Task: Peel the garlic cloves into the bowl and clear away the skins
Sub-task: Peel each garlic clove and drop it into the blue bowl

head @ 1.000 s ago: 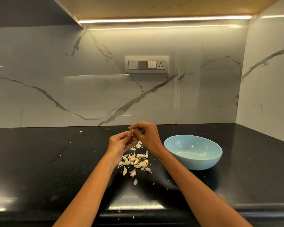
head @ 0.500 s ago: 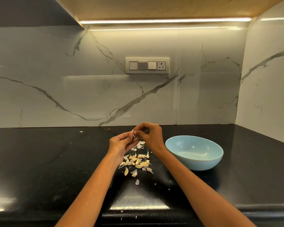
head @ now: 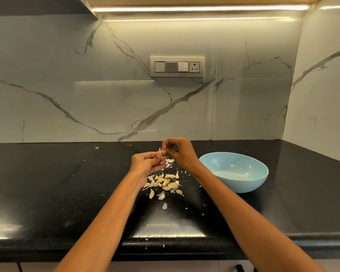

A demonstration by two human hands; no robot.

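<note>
Head view: pale, half-skinned garlic clove (head: 161,153).

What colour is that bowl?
Pale blue; the bowl shows clearly in the head view.

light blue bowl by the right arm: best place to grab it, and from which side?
Probably the rim of the light blue round bowl on its right side, coming from the right: thumb inside, fingers under the outward-curving wall. It sits upright and looks empty on the black countertop, and that side is free, while the right forearm crosses just left of it.
</note>
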